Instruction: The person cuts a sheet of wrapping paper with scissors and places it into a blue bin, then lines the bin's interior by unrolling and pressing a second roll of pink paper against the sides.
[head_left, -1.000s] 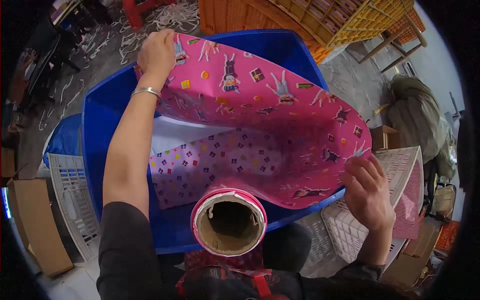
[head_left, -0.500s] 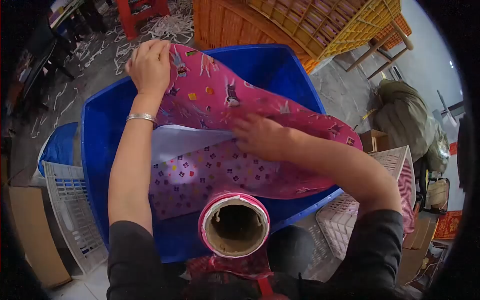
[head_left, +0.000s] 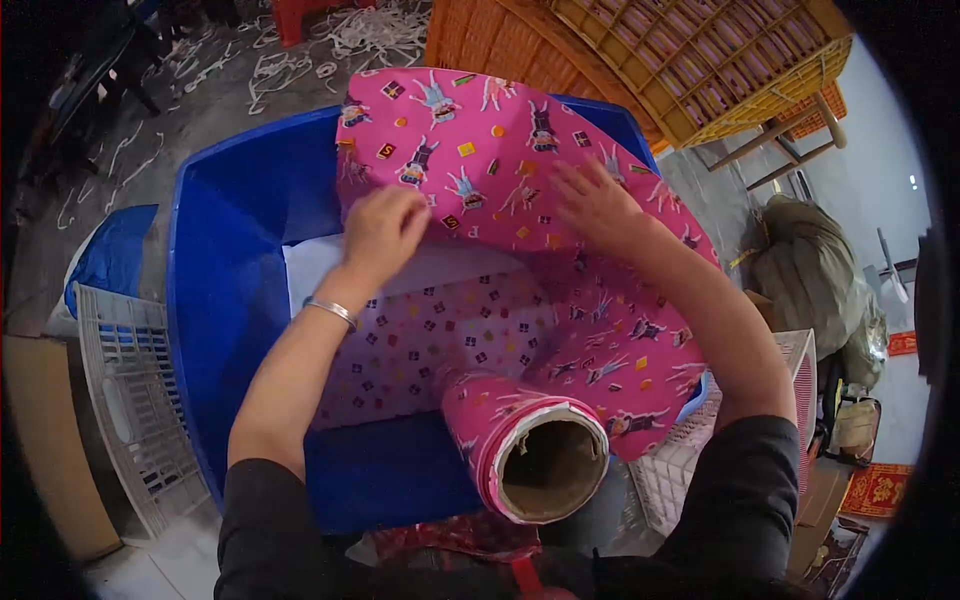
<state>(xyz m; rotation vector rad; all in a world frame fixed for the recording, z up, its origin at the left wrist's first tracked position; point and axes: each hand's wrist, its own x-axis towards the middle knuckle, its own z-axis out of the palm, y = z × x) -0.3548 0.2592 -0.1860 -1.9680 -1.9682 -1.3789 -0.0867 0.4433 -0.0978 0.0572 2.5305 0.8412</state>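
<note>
A pink printed sheet (head_left: 500,165) with small cartoon figures arches over a blue plastic bin (head_left: 240,240) and curves down its right side. My left hand (head_left: 383,232), a silver bangle at its wrist, is at the lower left of this sheet with fingers curled together; whether they pinch anything is hidden. On the sheet's upper right part rests my right hand (head_left: 603,208), fingers spread. A roll (head_left: 480,420) of the same pink material, with a hollow cardboard core, leans at the bin's near side. Beneath the arch lies paler printed material (head_left: 440,340), small squares showing on it.
Orange (head_left: 545,60) and yellow plastic crates (head_left: 740,60) stand behind the bin. White baskets (head_left: 140,400) flank it, with cardboard (head_left: 60,440) at far left. White strips (head_left: 370,40) litter the floor. A wooden stool (head_left: 785,145) and a grey-green sack (head_left: 810,270) are at right.
My left hand has let go of the sheet's upper left edge and come down nearer. My right hand has moved up and right. The sheet spreads wider, and the roll appears farther right and tilted.
</note>
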